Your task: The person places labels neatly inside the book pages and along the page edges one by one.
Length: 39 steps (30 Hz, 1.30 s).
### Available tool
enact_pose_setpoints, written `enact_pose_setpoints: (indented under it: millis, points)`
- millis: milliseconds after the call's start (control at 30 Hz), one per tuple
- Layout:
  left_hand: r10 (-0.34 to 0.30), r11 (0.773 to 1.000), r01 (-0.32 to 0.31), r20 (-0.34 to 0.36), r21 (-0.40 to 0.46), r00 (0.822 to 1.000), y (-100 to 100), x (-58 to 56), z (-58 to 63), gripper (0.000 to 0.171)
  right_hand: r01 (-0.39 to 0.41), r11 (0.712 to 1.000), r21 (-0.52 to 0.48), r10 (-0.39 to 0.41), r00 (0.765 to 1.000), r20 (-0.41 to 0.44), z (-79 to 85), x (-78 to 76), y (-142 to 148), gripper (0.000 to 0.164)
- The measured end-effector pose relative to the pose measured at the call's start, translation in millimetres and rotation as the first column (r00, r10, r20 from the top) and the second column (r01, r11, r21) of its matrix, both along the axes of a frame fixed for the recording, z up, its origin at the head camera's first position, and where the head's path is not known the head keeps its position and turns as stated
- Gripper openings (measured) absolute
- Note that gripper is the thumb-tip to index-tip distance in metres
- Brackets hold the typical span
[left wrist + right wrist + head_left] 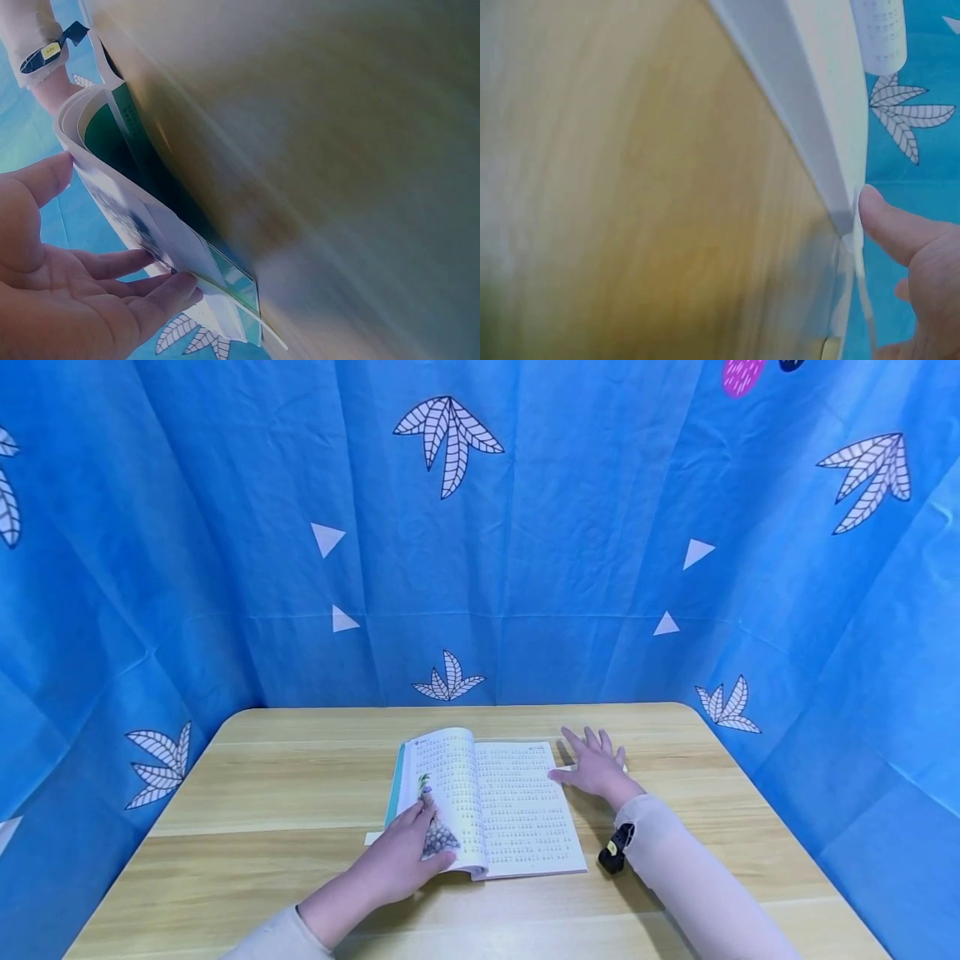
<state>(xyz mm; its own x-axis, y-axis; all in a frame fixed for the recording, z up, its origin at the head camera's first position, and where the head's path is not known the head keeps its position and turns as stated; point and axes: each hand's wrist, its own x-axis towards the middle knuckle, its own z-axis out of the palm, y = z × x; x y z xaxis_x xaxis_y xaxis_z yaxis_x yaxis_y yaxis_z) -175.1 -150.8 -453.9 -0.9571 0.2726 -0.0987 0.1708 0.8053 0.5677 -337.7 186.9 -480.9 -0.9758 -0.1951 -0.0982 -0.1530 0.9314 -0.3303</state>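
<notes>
An open book [528, 810] with printed pages lies on the wooden table. Its left pages bulge upward and carry a picture of a grey cone-shaped heap; a teal cover edge [394, 785] shows beneath. My left hand [405, 852] rests on the lower left page, thumb toward the spine. In the left wrist view its thumb and relaxed fingertips touch the page [124, 202]. My right hand [596, 768] is spread beside the right page, its thumb at the outer edge. A thin white strip [372, 838] pokes out at the book's left, and a similar white piece shows under the right hand.
The wooden table [285, 785] has rounded far corners. Behind it and along both sides hangs a blue curtain [570, 568] with white leaf and triangle prints. A black strapped device [613, 853] with a yellow label sits at the right wrist.
</notes>
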Motion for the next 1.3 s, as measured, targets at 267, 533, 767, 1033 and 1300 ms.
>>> enact_pose_setpoints:
  millis: [267, 533, 767, 1033, 1300]
  points:
    - [-0.003, 1.0, 0.003, 0.007, -0.011, 1.0, -0.3, -0.4, 1.2, 0.087, -0.009, 0.999, -0.034, 0.007, 0.999, -0.044, 6.8, 1.3, 1.5, 0.094]
    - [0.003, 1.0, -0.003, 0.01, -0.01, 1.0, -1.1, -0.6, 1.2, 0.088, -0.006, 0.999, -0.051, 0.003, 0.997, -0.071, 6.3, 0.4, 13.1, 0.088]
    - [0.005, 1.0, -0.004, 0.009, -0.01, 1.0, -0.7, 0.0, 1.4, 0.087, -0.011, 0.996, -0.086, 0.005, 0.997, -0.071, 11.6, 5.5, 20.4, 0.087]
    - [0.002, 1.0, -0.002, 0.008, -0.007, 1.0, 1.1, 0.5, 2.0, 0.087, -0.02, 0.997, -0.077, 0.012, 0.994, -0.105, 12.6, 8.3, 30.0, 0.08]
    - [0.002, 1.0, -0.002, 0.004, -0.011, 1.0, 1.3, 0.9, 2.2, 0.088, -0.033, 0.997, -0.076, 0.023, 0.992, -0.124, 12.6, 10.3, 39.7, 0.074]
